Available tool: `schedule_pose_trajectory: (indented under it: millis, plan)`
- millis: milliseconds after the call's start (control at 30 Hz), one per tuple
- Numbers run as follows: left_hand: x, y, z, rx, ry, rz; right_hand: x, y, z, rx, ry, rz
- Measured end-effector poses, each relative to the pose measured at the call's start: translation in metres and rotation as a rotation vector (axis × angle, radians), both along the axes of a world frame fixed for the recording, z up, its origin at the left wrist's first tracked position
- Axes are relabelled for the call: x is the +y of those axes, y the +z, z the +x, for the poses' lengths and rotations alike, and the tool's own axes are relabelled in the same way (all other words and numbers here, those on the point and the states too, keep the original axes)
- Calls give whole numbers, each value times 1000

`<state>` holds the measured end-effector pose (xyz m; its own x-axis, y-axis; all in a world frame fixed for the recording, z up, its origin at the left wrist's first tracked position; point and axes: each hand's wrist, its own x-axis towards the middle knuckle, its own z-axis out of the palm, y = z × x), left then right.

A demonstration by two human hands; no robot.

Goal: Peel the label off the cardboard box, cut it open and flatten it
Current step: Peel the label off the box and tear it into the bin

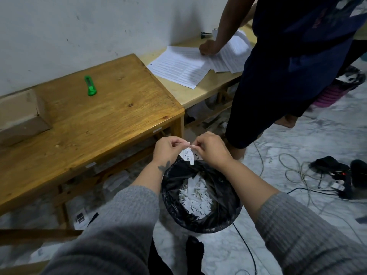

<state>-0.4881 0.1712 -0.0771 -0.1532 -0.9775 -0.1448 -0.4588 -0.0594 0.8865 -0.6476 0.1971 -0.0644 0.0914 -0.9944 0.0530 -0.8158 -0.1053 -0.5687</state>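
Grey knitted sleeves point(111, 231) fill the bottom of the frame as a person's left hand point(168, 148) and right hand point(210, 148) meet at centre, each pinching the top edge of a small white label point(188, 154) between thumb and fingertips, the other fingers curled in. Directly below hangs a black-lined bin point(200, 197) holding torn white paper scraps point(195, 197). At the left edge of the frame, the cardboard box point(21, 116) sits closed on a wooden table point(99, 120), well apart from the hands. Up the frame from it, a green utility knife point(90, 86) lies on the same table. At upper right, a second person's hand point(208, 46) rests on printed sheets point(182, 70).
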Motion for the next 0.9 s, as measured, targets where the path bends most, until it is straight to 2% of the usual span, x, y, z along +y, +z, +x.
schedule_pose_trajectory:
  millis: [133, 200, 267, 467, 633, 800, 900]
  plan:
    - [0, -12, 20, 18, 292, 65, 7, -11, -12, -116, -170, 68]
    - [2, -17, 26, 20, 351, 42, 12, -16, -24, -215, -223, 146]
    - [6, -21, 22, 50, 347, 24, 19, -17, -28, -311, -244, 211]
    - [26, -39, -12, 116, 162, 59, 31, -26, -22, -456, -218, 284]
    - [38, -57, -30, 141, 34, 137, 37, -47, -21, -333, -295, 289]
    - [41, -81, -35, -3, -59, 288, 41, -72, -30, -207, -290, 395]
    - [44, -87, -33, -77, -88, 307, 42, -82, -34, -150, -268, 480]
